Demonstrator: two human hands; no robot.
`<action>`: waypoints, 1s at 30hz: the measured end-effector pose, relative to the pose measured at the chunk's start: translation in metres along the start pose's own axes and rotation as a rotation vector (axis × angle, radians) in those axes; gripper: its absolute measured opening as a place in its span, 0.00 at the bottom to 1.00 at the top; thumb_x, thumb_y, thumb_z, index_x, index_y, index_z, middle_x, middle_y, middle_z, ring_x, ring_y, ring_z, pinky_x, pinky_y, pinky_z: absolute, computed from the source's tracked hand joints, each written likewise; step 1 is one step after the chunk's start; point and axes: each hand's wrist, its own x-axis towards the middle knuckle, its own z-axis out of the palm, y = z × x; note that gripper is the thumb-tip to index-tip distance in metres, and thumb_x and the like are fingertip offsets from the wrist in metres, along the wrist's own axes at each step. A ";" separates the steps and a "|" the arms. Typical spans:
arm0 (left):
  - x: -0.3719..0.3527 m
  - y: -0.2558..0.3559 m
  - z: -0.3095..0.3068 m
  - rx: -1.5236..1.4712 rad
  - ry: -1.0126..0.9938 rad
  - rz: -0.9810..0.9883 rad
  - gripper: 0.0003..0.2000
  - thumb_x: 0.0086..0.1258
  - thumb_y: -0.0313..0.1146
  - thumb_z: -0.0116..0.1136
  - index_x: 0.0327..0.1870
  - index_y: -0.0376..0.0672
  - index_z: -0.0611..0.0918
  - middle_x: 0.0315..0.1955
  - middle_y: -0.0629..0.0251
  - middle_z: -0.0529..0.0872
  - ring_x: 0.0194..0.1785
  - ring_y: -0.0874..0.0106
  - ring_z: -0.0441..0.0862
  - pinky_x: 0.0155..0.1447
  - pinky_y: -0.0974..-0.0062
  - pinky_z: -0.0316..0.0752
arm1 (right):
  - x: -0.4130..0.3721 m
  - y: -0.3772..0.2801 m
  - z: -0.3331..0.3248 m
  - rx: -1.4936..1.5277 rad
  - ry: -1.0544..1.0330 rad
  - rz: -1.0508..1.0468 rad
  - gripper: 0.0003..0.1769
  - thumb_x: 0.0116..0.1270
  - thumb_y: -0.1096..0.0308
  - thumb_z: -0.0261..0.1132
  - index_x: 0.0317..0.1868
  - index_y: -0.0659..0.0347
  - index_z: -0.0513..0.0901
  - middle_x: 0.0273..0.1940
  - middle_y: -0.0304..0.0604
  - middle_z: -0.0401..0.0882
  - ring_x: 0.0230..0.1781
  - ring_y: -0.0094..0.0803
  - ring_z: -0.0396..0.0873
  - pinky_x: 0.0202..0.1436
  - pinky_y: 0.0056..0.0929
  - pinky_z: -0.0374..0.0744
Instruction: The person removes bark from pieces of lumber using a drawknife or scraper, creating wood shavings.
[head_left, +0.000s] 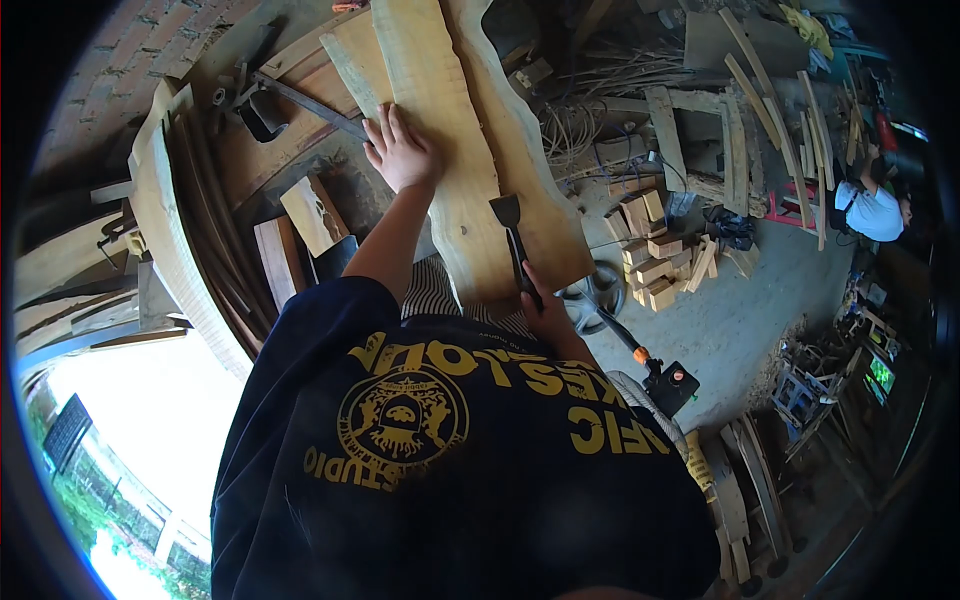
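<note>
The right hand's (546,308) fingers are wrapped around the dark handle of a flat-bladed metal scraper (515,238), near the centre of the frame; the left hand (402,155), up and to the left, is spread flat with its fingers extended on the pale wood. Beneath both lies a long, wavy-edged yellowish wooden slab (450,90), a dark split running down part of it. Left of the slab are a narrower pale board (352,62) and a long dark metal bar (312,103); a stack of cut wooden blocks (655,250) sits right of centre. The scraper's edge could catch in the split or gouge the face if driven too steeply, and a slip might carry it toward the left hand. Its blade points to the top of the frame, slightly left, handle toward the bottom. The slab's long axis runs from top centre down and slightly right.
</note>
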 end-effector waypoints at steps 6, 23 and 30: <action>0.002 0.003 0.000 -0.029 -0.028 -0.010 0.26 0.72 0.40 0.37 0.72 0.49 0.61 0.75 0.71 0.55 0.79 0.60 0.42 0.77 0.53 0.38 | 0.015 0.008 0.019 -0.031 0.087 -0.124 0.30 0.71 0.71 0.53 0.73 0.55 0.60 0.43 0.46 0.78 0.40 0.33 0.79 0.46 0.27 0.76; 0.002 0.007 0.003 -0.007 -0.048 -0.032 0.26 0.73 0.41 0.36 0.72 0.51 0.61 0.75 0.71 0.54 0.79 0.57 0.40 0.76 0.51 0.37 | 0.010 -0.078 -0.007 0.811 -0.006 0.467 0.25 0.77 0.57 0.46 0.71 0.50 0.62 0.25 0.38 0.66 0.16 0.22 0.68 0.18 0.24 0.70; 0.003 0.007 0.008 -0.047 -0.017 -0.022 0.27 0.72 0.41 0.36 0.73 0.50 0.59 0.76 0.67 0.51 0.79 0.54 0.38 0.76 0.49 0.36 | 0.007 -0.059 -0.026 1.719 -0.417 0.571 0.31 0.74 0.40 0.43 0.23 0.58 0.66 0.14 0.32 0.59 0.08 0.21 0.60 0.12 0.20 0.63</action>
